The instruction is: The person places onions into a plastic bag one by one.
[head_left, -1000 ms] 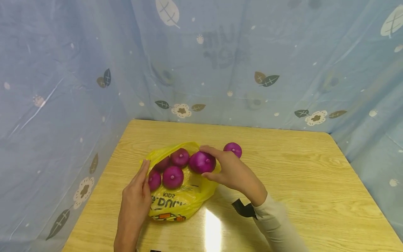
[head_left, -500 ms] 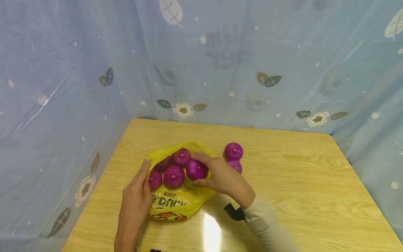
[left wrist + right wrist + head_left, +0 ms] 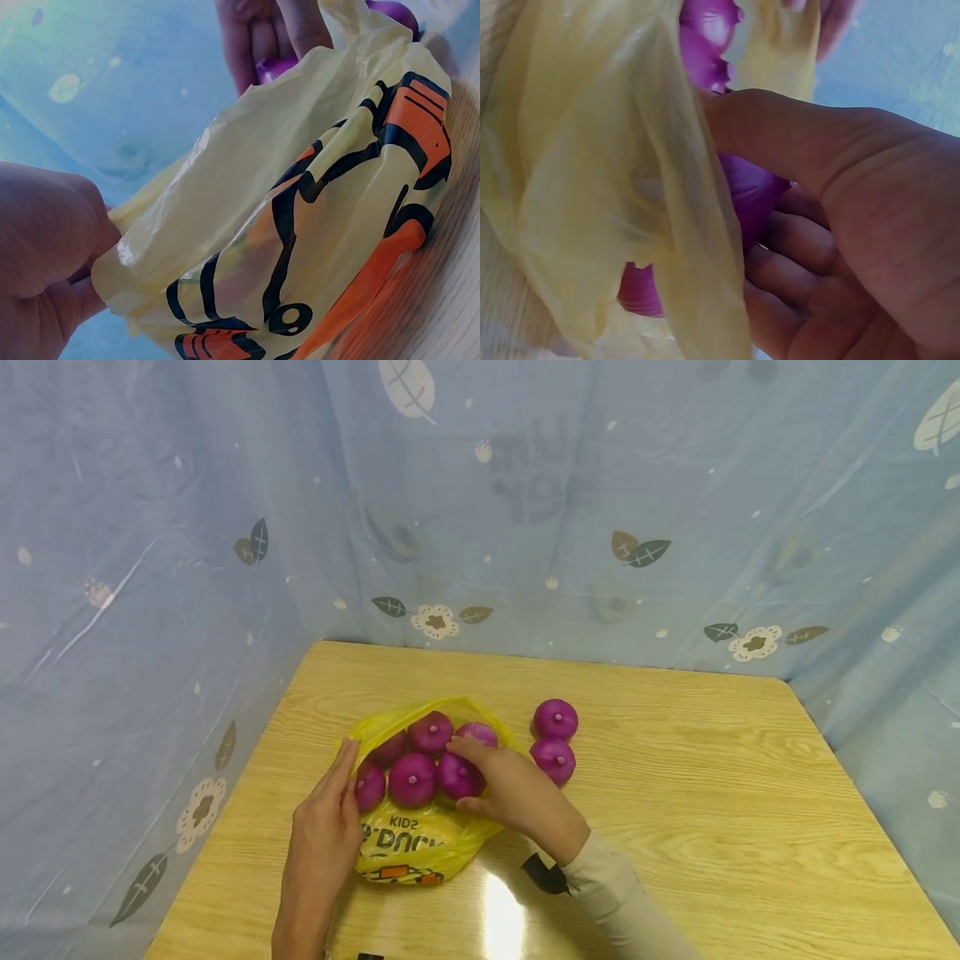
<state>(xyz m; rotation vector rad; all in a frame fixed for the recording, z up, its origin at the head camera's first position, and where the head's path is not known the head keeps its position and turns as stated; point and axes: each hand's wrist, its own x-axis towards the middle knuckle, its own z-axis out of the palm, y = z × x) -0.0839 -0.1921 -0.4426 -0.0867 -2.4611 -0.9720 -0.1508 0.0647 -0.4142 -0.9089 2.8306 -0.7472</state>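
Observation:
A yellow plastic bag (image 3: 420, 852) with printed lettering and a cartoon lies on the table, its mouth facing up and holding several purple onions (image 3: 412, 781). My left hand (image 3: 324, 827) pinches the bag's left rim between thumb and fingers, as the left wrist view also shows at the bag edge (image 3: 120, 277). Inside the bag's right side, my right hand (image 3: 517, 793) grips one purple onion (image 3: 456, 777), thumb on the near side and fingers on the far side. Another onion (image 3: 477, 733) sits just behind those fingers. The bag's side partly covers the gripped onion (image 3: 750, 195) in the right wrist view.
Two more purple onions (image 3: 555, 719) stand one behind the other on the wooden table (image 3: 712, 777), right of the bag. A blue patterned curtain (image 3: 525, 527) hangs along the table's back and sides. A dark strap (image 3: 545, 874) sticks out by the right sleeve.
My right hand has brought the onion left and nearer, down among the others in the bag. The second loose onion on the table has come into sight. My left hand keeps its place.

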